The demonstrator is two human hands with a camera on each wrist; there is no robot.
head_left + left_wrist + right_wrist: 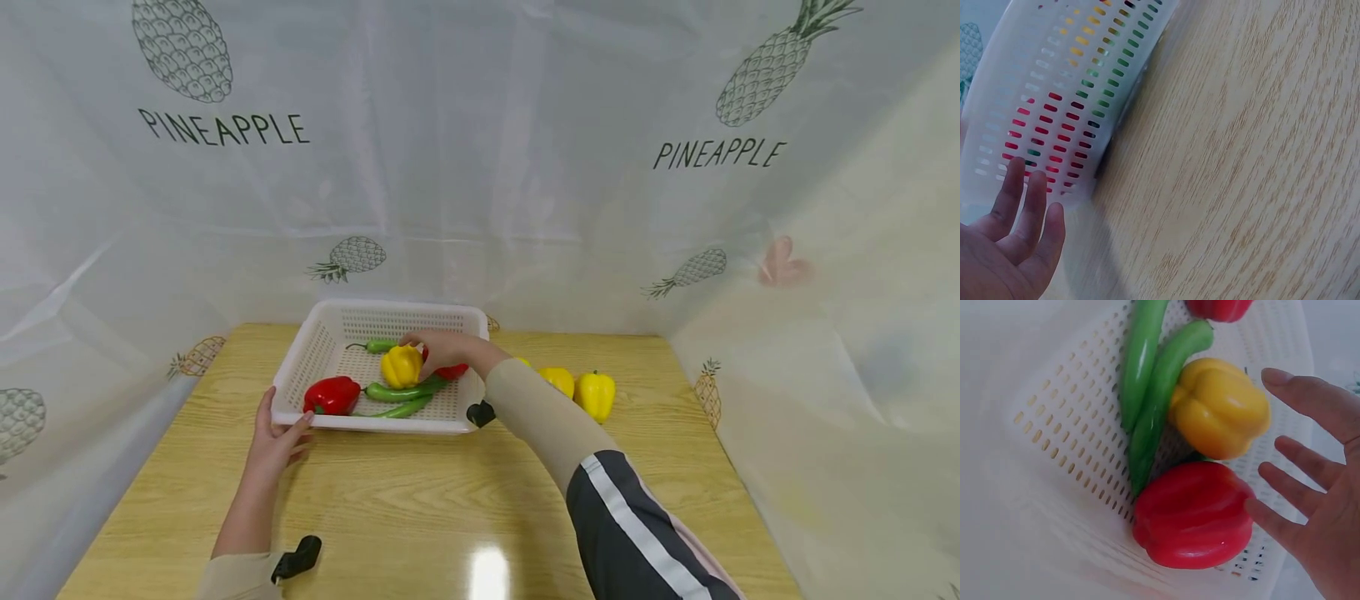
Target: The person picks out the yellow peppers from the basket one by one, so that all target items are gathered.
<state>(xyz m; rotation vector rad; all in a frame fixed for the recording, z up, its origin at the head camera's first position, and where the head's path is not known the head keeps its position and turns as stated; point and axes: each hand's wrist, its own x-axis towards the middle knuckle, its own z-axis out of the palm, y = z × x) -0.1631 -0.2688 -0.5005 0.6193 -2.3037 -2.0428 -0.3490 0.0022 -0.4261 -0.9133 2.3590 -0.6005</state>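
My left hand (pixel 273 446) is at the near left corner of a white plastic basket (pixel 390 423), thumb at the rim. In the left wrist view three of its fingers (pixel 1034 206) extend loosely beside the slotted wall. Inside the basket my right hand (pixel 448 346) reaches over a yellow bell pepper (pixel 401 367). The right wrist view shows its fingers spread, thumb tip by the yellow pepper and one fingertip right at a red bell pepper (pixel 1194 515). Another red bell pepper (pixel 332 395) lies by my left thumb. Long green peppers (pixel 405 392) lie between them.
Yellow bell peppers (pixel 595 395) stand on the wooden table (pixel 420 508) right of the basket, partly behind my right sleeve. One more green pepper (pixel 381 345) lies near the basket's back. A pineapple-print plastic sheet (pixel 480 183) hangs behind and beside the table.
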